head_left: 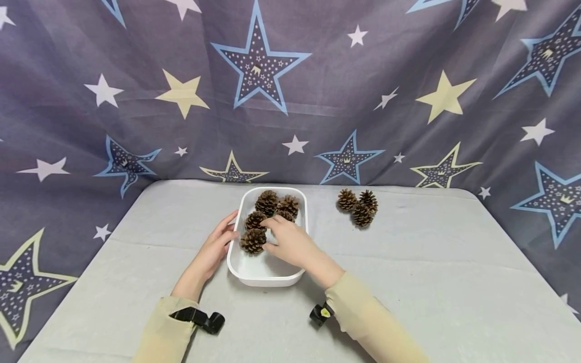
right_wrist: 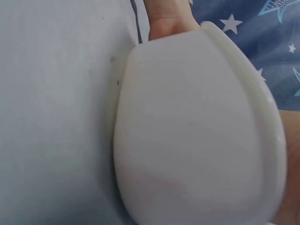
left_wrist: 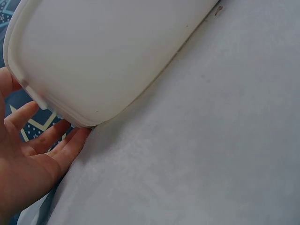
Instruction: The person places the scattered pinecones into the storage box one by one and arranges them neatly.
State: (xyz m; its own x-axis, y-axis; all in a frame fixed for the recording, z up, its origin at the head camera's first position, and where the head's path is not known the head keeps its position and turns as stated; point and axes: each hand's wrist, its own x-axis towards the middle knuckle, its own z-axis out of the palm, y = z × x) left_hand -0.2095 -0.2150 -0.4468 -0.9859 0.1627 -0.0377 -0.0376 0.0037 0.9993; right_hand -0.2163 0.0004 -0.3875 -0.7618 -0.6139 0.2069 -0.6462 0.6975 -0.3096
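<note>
Behind the pale grey tabletop (head_left: 436,262), which shows faint fold lines on its surface, there hangs a dark greyish-purple curtain (head_left: 327,101), and on it are printed blue-edged stars (head_left: 259,60) with small crowns inside, plain yellow stars (head_left: 183,94), and white stars (head_left: 357,37) of smaller size.

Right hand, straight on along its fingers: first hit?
Likely the middle pine cone along the white tray's left side; in the head view the right hand's fingertips reach its edge, though depth is unclear.
</note>
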